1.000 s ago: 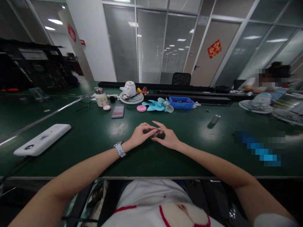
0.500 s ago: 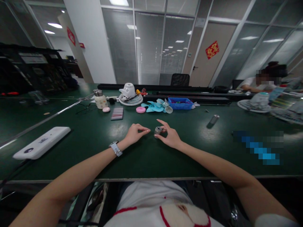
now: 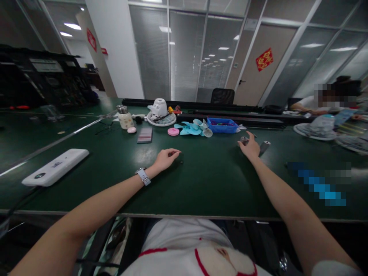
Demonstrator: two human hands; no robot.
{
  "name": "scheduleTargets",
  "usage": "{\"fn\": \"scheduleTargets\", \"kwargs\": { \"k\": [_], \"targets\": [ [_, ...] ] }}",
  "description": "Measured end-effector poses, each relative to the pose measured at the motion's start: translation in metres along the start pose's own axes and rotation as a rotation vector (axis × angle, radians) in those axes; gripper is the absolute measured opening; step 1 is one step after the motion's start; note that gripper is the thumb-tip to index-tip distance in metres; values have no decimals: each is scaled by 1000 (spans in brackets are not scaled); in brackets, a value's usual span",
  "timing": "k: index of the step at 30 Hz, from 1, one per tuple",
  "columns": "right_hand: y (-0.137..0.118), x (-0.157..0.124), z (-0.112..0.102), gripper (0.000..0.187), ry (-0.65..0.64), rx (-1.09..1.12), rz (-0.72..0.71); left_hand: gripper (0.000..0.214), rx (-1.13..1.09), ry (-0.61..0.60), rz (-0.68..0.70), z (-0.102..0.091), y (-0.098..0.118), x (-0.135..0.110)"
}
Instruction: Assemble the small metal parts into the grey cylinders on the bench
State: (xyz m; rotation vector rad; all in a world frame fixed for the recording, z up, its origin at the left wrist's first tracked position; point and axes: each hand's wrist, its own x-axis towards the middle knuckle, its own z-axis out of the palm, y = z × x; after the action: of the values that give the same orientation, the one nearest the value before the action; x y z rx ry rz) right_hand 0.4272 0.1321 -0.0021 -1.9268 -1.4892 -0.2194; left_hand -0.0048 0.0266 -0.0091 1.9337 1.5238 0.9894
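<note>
My right hand (image 3: 250,147) is stretched out to the right over the green table (image 3: 207,180), pinching a small grey cylindrical motor part (image 3: 244,140) between thumb and fingers. A second grey cylinder (image 3: 265,146) lies just right of that hand. My left hand (image 3: 166,158), with a watch on its wrist, rests on the table with its fingers curled in; something tiny and dark may sit at its fingertips, too small to name.
At the back stand a white fan head on a grille (image 3: 160,112), light blue fan blades (image 3: 193,128), a blue tray (image 3: 220,125), a pink disc (image 3: 173,132), a cup (image 3: 125,118). A white device (image 3: 56,167) lies left. Another person sits far right.
My right hand has carried the small grey cylinder from the table's middle out to the right, beside the other cylinder. My left hand stayed put, fingers curled.
</note>
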Motion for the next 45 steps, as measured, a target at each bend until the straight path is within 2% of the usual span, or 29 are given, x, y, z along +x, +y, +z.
{"fn": "scheduleTargets", "kwargs": {
  "k": [3, 6, 8, 10, 12, 14, 16, 17, 19, 22, 24, 29, 36, 42, 45],
  "targets": [
    [8, 0, 2, 72, -50, -23, 34, 37, -27, 58, -61, -1, -4, 4],
    [-4, -5, 0, 75, 25, -56, 6, 36, -57, 99, -82, -1, -7, 6],
    [-25, -16, -5, 75, 138, -58, -114, 34, -82, 117, -76, 0, -8, 6],
    [-55, -36, -12, 68, 163, 14, -311, 32, -99, 126, -70, 1, -9, 7],
    [-90, -66, -20, 56, 30, 155, -555, 31, -111, 123, -66, 2, -9, 7],
    [-124, -101, -27, 46, -228, 299, -838, 30, -115, 119, -58, 2, -9, 7],
    [-150, -134, -31, 44, -432, 415, -1071, 29, -113, 116, -41, 2, -8, 6],
    [-159, -147, -31, 45, -505, 456, -1145, 29, -111, 116, -33, 2, -7, 6],
    [-170, -165, -28, 45, -598, 504, -1204, 29, -101, 116, -25, 1, -5, 5],
    [-172, -172, -21, 39, -667, 526, -1175, 29, -84, 113, -29, 1, -3, 3],
    [-169, -170, -18, 36, -663, 534, -1129, 30, -77, 106, -31, 1, -2, 3],
    [-155, -151, -11, 27, -498, 537, -950, 31, -63, 93, -34, 1, -1, 2],
    [-109, -83, -11, 22, -183, 543, -569, 31, -54, 83, -30, 0, -1, 2],
    [-48, -10, -22, 30, 111, 477, -286, 32, -38, 85, -29, 1, -5, 4],
    [-16, 15, -22, 36, 185, 480, -166, 32, -34, 84, -28, 2, -6, 4]
  ]
}}
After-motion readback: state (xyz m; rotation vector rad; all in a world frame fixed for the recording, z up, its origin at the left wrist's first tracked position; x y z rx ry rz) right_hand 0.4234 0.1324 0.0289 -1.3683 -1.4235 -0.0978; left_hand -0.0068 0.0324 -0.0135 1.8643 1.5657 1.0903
